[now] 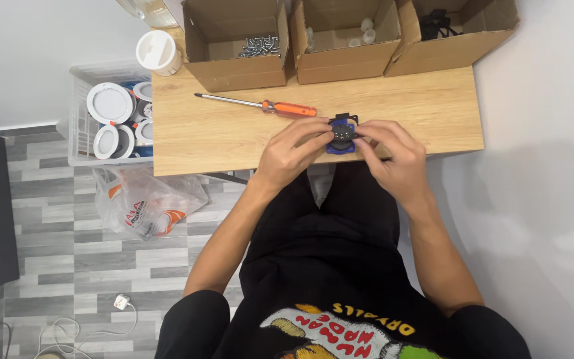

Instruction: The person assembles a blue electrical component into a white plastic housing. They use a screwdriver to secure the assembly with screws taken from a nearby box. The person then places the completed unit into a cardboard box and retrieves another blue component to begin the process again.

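Note:
Both hands hold one small blue and black plastic part (pixel 341 133) just above the near edge of the wooden table (pixel 234 129). My left hand (pixel 291 151) pinches its left side with thumb and fingers. My right hand (pixel 393 154) grips its right side. A screwdriver (pixel 260 104) with an orange handle lies flat on the table just beyond the hands, its tip pointing left.
Three open cardboard boxes line the far edge: one with screws (pixel 260 45), one with small white parts (pixel 360 30), one with black parts (pixel 436 23). A crate of round white lamps (pixel 111 113) stands left of the table, a plastic bag (pixel 144 203) on the floor below.

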